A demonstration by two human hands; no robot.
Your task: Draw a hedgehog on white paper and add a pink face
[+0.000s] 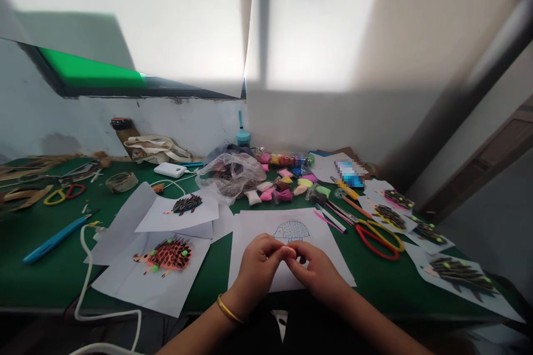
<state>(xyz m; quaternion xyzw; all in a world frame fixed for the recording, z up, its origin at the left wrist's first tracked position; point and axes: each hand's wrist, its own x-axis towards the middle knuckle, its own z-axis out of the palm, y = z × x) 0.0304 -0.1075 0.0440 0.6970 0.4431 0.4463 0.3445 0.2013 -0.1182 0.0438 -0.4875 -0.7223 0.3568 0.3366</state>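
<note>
My left hand and my right hand meet fingertip to fingertip over a white sheet of paper. Both are closed in a pinch. Whatever lies between the fingers is hidden or too small to name. Just beyond the fingertips, a hedgehog outline drawn in blue shows on the sheet, its lower part close to my fingers. To the left lies a paper with a pink hedgehog covered in dark spikes and green dots. Behind it, another sheet carries a dark-spiked hedgehog.
Small packets of coloured clay and a clear plastic bag lie behind the sheet. Scissors with red and yellow handles rest at right, near several more hedgehog papers. A blue craft knife and white cable are at left.
</note>
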